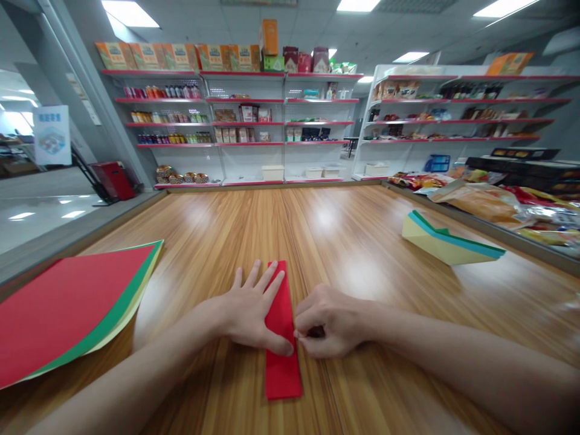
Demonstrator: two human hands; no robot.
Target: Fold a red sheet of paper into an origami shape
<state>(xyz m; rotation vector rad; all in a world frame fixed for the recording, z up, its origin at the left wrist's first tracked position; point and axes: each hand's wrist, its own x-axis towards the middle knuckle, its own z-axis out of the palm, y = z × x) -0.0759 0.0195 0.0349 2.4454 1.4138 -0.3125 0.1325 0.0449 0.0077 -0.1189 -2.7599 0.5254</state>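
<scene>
A red paper strip, folded long and narrow, lies lengthwise on the wooden table in front of me. My left hand is open, its fingers spread and pressed flat across the strip, covering part of its middle and left edge. At the strip's right edge, my right hand is closed, with thumb and forefinger pinched together on that edge; the other fingers are curled in. To the far right stands a folded paper boat in pale yellow with blue and green bands.
Red, green and pale yellow paper sheets lie stacked at the left. The wooden table has a raised edge. Beyond its right edge are packaged snacks. Stocked shelves stand behind, and a red box is at the back left.
</scene>
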